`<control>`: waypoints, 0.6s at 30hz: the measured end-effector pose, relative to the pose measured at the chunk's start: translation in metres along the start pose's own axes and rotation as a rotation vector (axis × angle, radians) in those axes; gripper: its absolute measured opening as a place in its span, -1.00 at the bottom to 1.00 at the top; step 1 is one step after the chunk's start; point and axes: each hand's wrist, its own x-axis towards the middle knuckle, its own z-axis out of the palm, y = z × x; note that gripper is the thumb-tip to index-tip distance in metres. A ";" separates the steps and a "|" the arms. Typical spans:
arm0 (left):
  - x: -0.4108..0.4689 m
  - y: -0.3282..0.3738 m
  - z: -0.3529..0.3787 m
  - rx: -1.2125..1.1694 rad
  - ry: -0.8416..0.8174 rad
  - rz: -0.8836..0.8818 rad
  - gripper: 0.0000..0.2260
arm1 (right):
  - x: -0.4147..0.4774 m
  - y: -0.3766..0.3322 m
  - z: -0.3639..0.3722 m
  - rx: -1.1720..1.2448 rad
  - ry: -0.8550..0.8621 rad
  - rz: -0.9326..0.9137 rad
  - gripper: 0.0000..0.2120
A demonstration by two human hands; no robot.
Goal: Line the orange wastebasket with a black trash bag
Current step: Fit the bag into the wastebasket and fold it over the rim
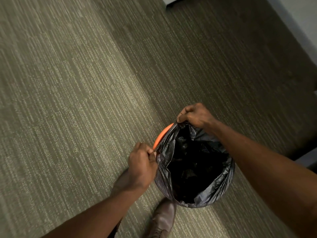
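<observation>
bag [193,162]: glossy black, grey where light catches its folds
wastebasket [162,134]: bright orange rim
carpet [77,91]: olive-grey with fine pale streaks in stripes
shoe [163,219]: brown
wall [300,26]: pale grey

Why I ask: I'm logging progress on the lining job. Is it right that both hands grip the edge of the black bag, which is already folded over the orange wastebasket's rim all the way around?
Not all the way around. In the head view the left hand and right hand do grip the black bag, but between them a strip of the orange wastebasket rim shows uncovered.
</observation>
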 end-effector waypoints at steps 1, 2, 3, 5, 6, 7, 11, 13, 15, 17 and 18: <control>0.003 -0.003 0.000 -0.018 0.009 -0.013 -0.88 | 0.001 -0.002 0.000 -0.007 -0.007 0.004 -0.96; 0.005 -0.005 0.000 -0.036 0.014 -0.019 -0.88 | 0.002 -0.004 0.000 -0.017 -0.014 0.006 -0.95; 0.008 -0.007 0.000 -0.050 0.020 -0.026 -0.87 | 0.003 -0.007 -0.001 -0.031 -0.023 0.003 -0.93; 0.014 -0.011 0.000 -0.075 0.025 -0.048 -0.88 | 0.006 -0.011 -0.003 -0.068 -0.048 -0.010 -0.90; 0.016 -0.013 0.000 -0.083 0.017 -0.054 -0.89 | 0.006 -0.012 -0.003 -0.088 -0.062 -0.012 -0.90; 0.017 -0.015 0.000 -0.089 0.003 -0.059 -0.90 | 0.007 -0.013 -0.003 -0.106 -0.075 -0.014 -0.89; 0.024 -0.021 -0.001 -0.137 -0.051 -0.103 -0.92 | 0.007 -0.018 -0.002 -0.181 -0.101 -0.012 -0.89; 0.028 -0.022 -0.001 -0.155 -0.083 -0.117 -0.93 | 0.008 -0.023 -0.002 -0.222 -0.104 0.002 -0.83; 0.033 -0.024 -0.002 -0.196 -0.107 -0.143 -0.87 | 0.011 -0.029 0.000 -0.268 -0.101 0.026 -0.73; 0.037 -0.027 -0.002 -0.234 -0.127 -0.178 -0.75 | 0.015 -0.034 0.003 -0.312 -0.104 0.079 -0.68; 0.039 -0.027 -0.001 -0.251 -0.143 -0.198 -0.74 | 0.018 -0.036 0.007 -0.330 -0.103 0.112 -0.69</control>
